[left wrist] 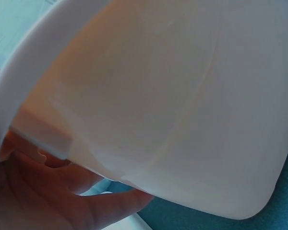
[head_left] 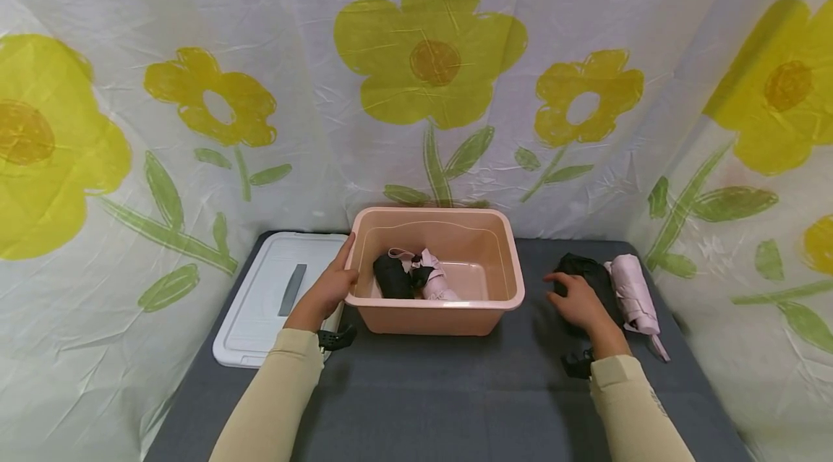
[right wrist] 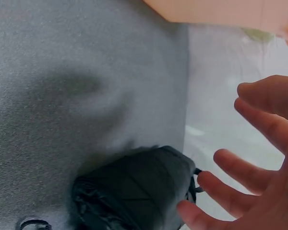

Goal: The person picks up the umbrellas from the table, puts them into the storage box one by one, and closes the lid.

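The left hand [head_left: 323, 293] grips the left rim of a peach plastic bin [head_left: 423, 319]; in the left wrist view its fingers curl under the rim against the outer wall. Inside the bin lie a black folded umbrella [head_left: 392, 278] and a pink folded umbrella [head_left: 437, 280], side by side. On the right, another black folded umbrella [head_left: 600, 281] lies beside a second pink folded umbrella [head_left: 631, 290]. Over that black umbrella hovers the right hand [head_left: 579, 303], fingers spread and loosely bent, holding nothing. The right wrist view shows the black umbrella [right wrist: 134, 189] just beside its fingertips.
A white lid [head_left: 257, 310] with a grey handle lies flat on the dark grey table [head_left: 429, 404], left of the bin. Behind the table and at both sides hangs a white curtain [head_left: 293, 180] with yellow flowers.
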